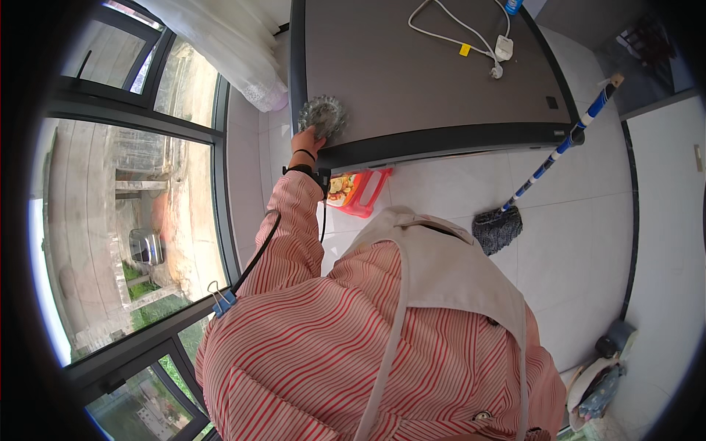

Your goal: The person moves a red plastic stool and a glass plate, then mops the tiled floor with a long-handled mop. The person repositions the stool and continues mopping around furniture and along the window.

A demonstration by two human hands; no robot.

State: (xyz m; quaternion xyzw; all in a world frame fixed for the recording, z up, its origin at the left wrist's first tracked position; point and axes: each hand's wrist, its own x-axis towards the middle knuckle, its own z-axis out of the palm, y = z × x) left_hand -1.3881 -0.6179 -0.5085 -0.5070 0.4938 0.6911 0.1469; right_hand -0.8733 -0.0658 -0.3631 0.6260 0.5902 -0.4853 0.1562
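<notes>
My left hand (309, 144) grips the near rim of a clear glass dish (324, 114) with a ridged, scalloped edge. The dish is at the near left corner of a grey-brown tabletop (419, 82) with a dark border. Whether the dish rests on the top or is slightly raised, I cannot tell. A black band circles my left wrist, and a black strapped device with a cable sits on the striped cuff. My right hand is out of view.
A white power cord (466, 41) with a socket block and plug lies on the table near a blue container (513, 6). A blue-and-white mop handle (557, 151) leans by the right corner, its grey head (497, 229) on the tiles. A red package (361, 193) stands below the near edge. Windows (138, 182) and a white curtain (231, 49) flank the left.
</notes>
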